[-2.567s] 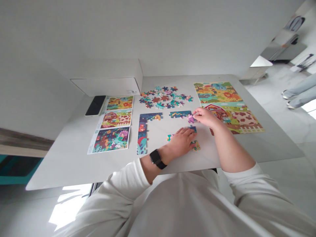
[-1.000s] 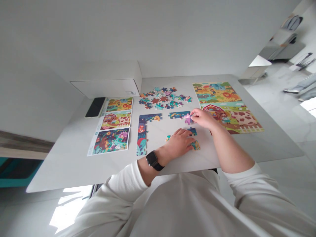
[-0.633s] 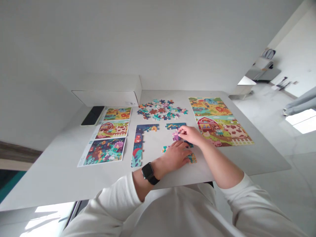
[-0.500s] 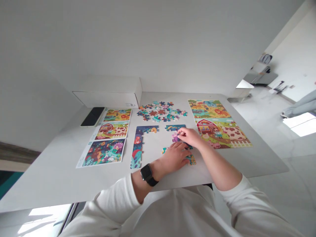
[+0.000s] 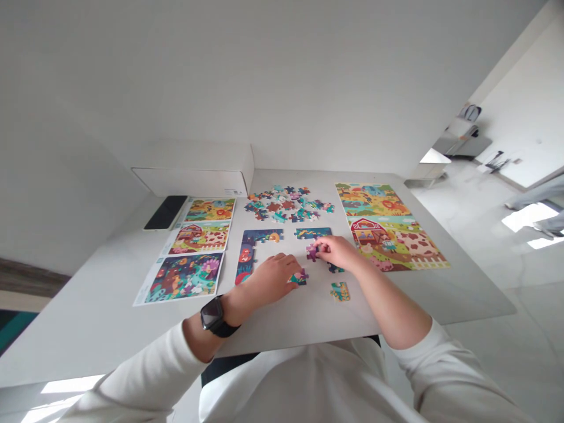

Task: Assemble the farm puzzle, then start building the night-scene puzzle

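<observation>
My right hand (image 5: pixel 338 252) pinches a purple puzzle piece (image 5: pixel 312 252) with thumb and fingertips, low over the table. My left hand (image 5: pixel 277 277) lies palm down with its fingers out, beside and partly over a few joined teal and pink puzzle pieces (image 5: pixel 301 277). Further left, an L-shaped run of dark blue edge pieces (image 5: pixel 247 254) is partly hidden by that hand. A short joined strip of blue and yellow pieces (image 5: pixel 308 233) lies above my right hand. Below it, a dark piece (image 5: pixel 335 268) shows in part, and an orange and teal piece (image 5: pixel 340 292) lies apart.
Loose puzzle pieces (image 5: pixel 288 204) form a pile at the back of the table (image 5: pixel 282 320). On the right lie two finished-looking picture panels (image 5: pixel 392 229). A picture sheet (image 5: pixel 185 276), a black phone (image 5: pixel 166 212) and a white box (image 5: pixel 189 182) stand or lie at left.
My left hand has moved left, away from my right hand, uncovering the orange and teal piece and the teal and pink pieces. My right hand stays at nearly the same spot.
</observation>
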The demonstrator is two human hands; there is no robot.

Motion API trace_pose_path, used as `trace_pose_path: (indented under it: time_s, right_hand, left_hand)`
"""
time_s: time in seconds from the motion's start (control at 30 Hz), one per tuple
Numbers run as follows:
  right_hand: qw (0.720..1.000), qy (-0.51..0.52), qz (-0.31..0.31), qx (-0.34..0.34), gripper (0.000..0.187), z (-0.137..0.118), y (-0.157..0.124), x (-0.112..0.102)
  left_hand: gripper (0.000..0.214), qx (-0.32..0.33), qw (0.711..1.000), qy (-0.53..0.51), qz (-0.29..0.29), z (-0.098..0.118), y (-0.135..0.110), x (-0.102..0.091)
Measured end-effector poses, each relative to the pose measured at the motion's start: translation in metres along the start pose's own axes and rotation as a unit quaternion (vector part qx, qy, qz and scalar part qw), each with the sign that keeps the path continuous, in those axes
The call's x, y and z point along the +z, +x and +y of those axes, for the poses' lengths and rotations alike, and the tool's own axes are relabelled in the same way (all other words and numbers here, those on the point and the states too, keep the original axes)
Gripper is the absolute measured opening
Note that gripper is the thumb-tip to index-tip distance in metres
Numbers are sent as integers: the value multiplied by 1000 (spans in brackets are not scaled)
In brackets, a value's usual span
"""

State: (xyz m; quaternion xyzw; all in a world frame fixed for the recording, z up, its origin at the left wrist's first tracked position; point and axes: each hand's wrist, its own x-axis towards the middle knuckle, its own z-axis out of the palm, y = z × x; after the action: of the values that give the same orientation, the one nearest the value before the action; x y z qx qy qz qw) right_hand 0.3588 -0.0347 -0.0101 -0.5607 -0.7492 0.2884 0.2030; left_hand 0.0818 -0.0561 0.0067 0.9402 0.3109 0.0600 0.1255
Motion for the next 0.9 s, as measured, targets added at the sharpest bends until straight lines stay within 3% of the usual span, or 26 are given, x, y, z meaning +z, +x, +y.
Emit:
trace_pose_path:
  time_s: [0.1, 0.4, 0.73, 0.9]
  right_hand:
    - [1000, -5, 5, -1, 21, 2, 0, 1]
    - [1000, -3, -5, 14, 18, 4, 0, 0]
    - [1000, -11, -13, 4, 20, 3, -1, -1]
    - [992, -51, 102, 50, 20, 8, 6, -23]
  left_hand:
    - [31, 26, 999, -21, 3, -9, -9, 2]
    - [21, 24, 997, -76, 14, -26, -19, -3]
    - [26, 20, 996, -88, 21, -27, -17, 4]
    - [25, 27, 997, -75, 22, -26, -18, 2]
